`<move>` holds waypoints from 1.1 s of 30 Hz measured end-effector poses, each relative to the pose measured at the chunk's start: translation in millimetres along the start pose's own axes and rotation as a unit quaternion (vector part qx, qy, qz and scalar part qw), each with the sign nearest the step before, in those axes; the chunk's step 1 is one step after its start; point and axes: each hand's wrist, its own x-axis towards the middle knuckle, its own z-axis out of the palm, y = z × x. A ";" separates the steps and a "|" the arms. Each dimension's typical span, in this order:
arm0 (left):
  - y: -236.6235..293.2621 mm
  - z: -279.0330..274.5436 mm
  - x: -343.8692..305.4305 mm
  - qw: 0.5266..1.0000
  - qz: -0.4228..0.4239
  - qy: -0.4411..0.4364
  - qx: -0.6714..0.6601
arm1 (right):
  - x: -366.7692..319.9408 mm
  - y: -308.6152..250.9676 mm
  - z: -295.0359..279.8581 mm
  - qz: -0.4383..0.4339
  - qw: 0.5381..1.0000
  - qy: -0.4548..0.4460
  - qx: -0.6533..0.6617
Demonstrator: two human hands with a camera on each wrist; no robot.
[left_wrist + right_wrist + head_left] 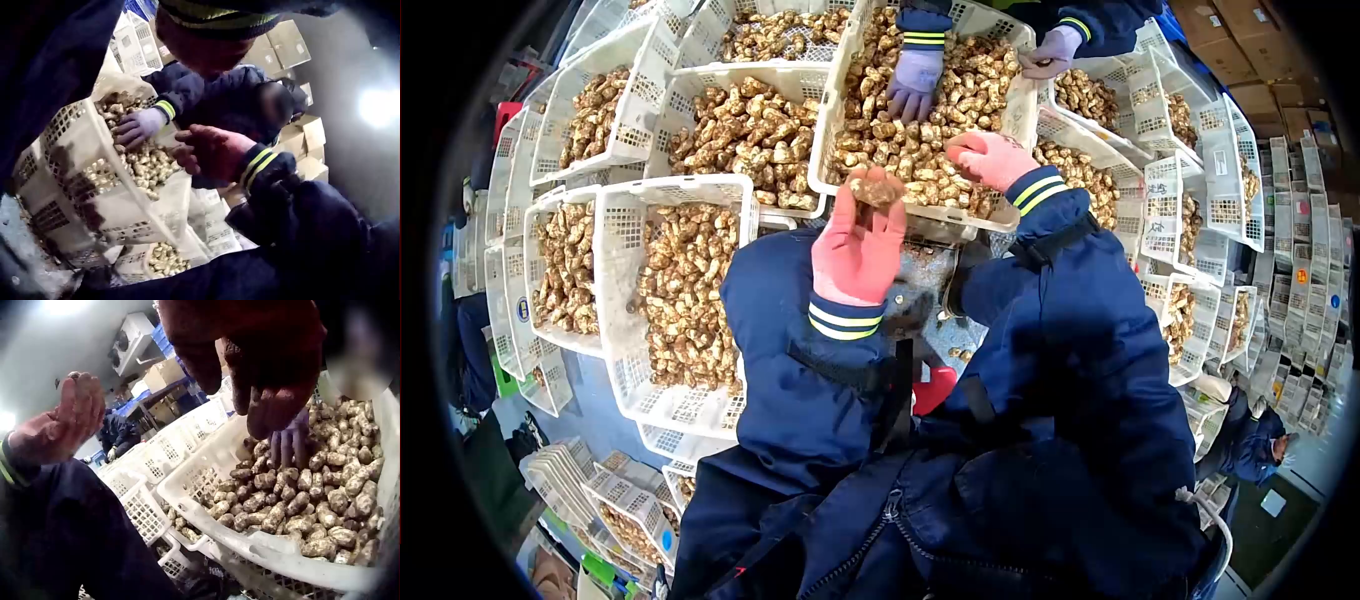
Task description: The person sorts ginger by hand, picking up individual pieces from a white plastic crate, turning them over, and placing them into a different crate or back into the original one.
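Note:
My left hand [858, 252], in a pink glove, is palm up at the crate's near edge. It pinches a stubby brown mushroom [876, 191] at its fingertips. Over the crate's right side, my right hand [994, 160] hovers with loosely bent fingers and nothing held. In the right wrist view its fingers [275, 403] hang down above the heap. The white plastic crate [822, 150] between us is full of mottled brown-and-white mushrooms [930, 155]. Another person's lavender-gloved hand [915, 85] rests on the heap; their second hand [1052, 52] is by the far right rim.
More white crates of mushrooms stand close on the left [610, 300] and right [1135, 225]. Stacks of crates [1290, 260] line the far right, with cardboard boxes [1230, 40] behind. A person [1250, 445] is at lower right. Wet blue floor [925, 285] shows below the crate.

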 end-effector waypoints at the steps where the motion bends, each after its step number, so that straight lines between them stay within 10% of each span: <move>1: 2.0 17.5 -4.5 0.999 0.026 0.030 0.020 | 1.8 -0.3 0.5 0.029 0.999 -0.013 -0.013; 7: 72.3 58.1 -29.8 0.967 0.239 -0.082 -0.045 | 29.1 10.7 25.6 0.081 0.993 -0.086 -0.016; 11: 108.8 67.3 -56.1 0.940 0.306 0.029 -0.147 | 66.1 32.4 25.3 -0.014 0.975 -0.111 -0.191; 15: 116.9 61.1 -58.2 0.982 0.160 -0.101 -0.028 | 103.5 45.4 18.0 0.024 0.944 -0.150 -0.292; 18: 111.7 45.0 -46.4 0.953 0.294 0.063 -0.040 | 108.3 47.9 25.1 0.017 0.957 -0.117 -0.265; 25: 41.2 55.2 -30.9 0.988 0.108 0.096 -0.062 | 94.4 22.8 31.6 0.045 0.955 -0.117 -0.270; 33: 95.4 55.9 -59.3 0.994 0.091 0.059 0.004 | 91.9 44.8 3.0 0.050 0.974 -0.079 -0.205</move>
